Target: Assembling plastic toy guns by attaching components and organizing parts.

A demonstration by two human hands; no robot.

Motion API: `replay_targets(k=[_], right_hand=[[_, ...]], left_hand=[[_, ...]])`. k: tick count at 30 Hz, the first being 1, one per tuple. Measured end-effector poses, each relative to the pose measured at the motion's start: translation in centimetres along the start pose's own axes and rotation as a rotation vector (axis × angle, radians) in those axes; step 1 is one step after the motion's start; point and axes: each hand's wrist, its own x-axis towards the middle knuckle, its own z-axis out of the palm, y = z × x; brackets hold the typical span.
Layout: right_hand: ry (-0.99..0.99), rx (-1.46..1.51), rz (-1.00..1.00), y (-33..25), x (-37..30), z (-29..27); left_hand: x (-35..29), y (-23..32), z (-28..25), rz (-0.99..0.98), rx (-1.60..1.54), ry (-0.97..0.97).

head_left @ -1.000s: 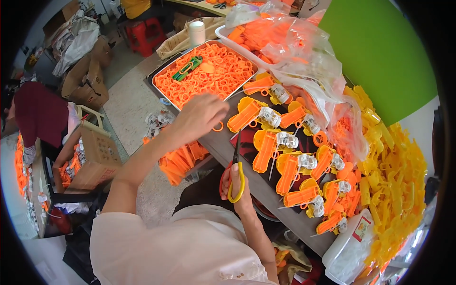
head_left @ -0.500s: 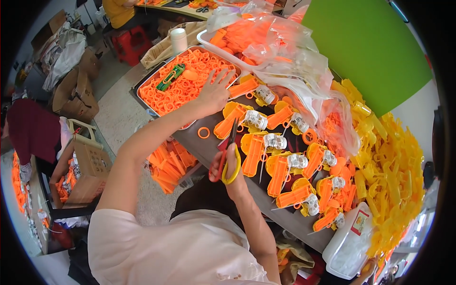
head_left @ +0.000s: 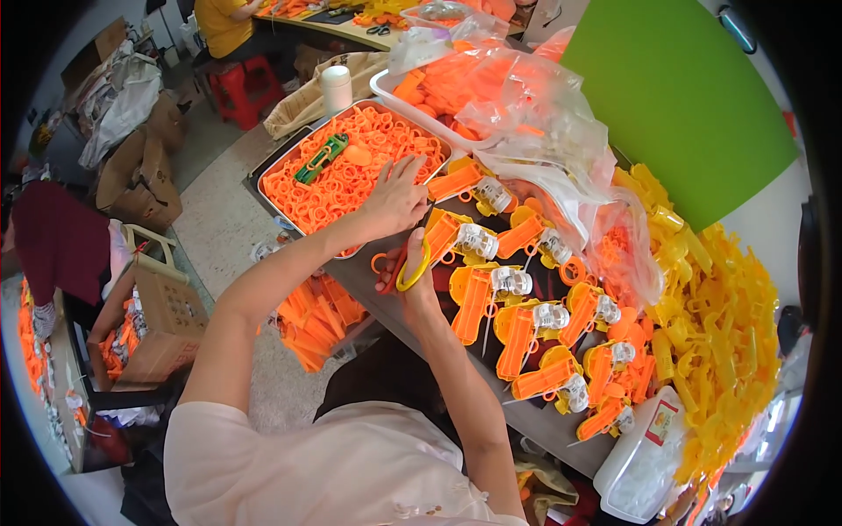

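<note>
My left hand (head_left: 395, 200) reaches over the right side of a metal tray (head_left: 279, 210) filled with orange plastic rings (head_left: 351, 188). Its fingers are stretched out and slightly apart above the rings; the fingertips hide what lies directly beneath. Just below it, my right hand (head_left: 410, 270) grips scissors (head_left: 414, 273) with red and yellow handles, the blades pointing up toward the left hand and partly hidden by it. Beside both hands, several orange-and-yellow toy pieces with clear parts (head_left: 478, 241) lie in rows on the dark table (head_left: 377, 294). A green tool (head_left: 323, 159) rests on the rings.
A white bottle (head_left: 336, 90) stands behind the tray. Beyond are a plastic-covered bin (head_left: 381, 83) of orange parts and a green board (head_left: 684, 96). Yellow parts (head_left: 710, 333) heap up at right, next to a clear tub (head_left: 640, 465). Orange pieces (head_left: 317, 320) fill a container below the table.
My right hand with the scissors has moved up and left, close to my left hand. The left hand has shifted slightly downward, its fingers drawn closer together.
</note>
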Motion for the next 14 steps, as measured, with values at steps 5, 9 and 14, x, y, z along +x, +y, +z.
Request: replay_targets(k=[5,9,14], right_hand=[[0.039,0.029,0.007,-0.3,0.3,0.1],[0.044,0.059,-0.01,-0.1,0.5,0.1],[-0.02,0.111,-0.062,0.6,1.3,-0.8]], left_hand=[[0.2,0.0,0.3,0.016,0.008,0.009],[0.2,-0.1,0.3,0.012,-0.012,0.016],[-1.1,0.3,-1.9,-0.008,0.006,0.073]])
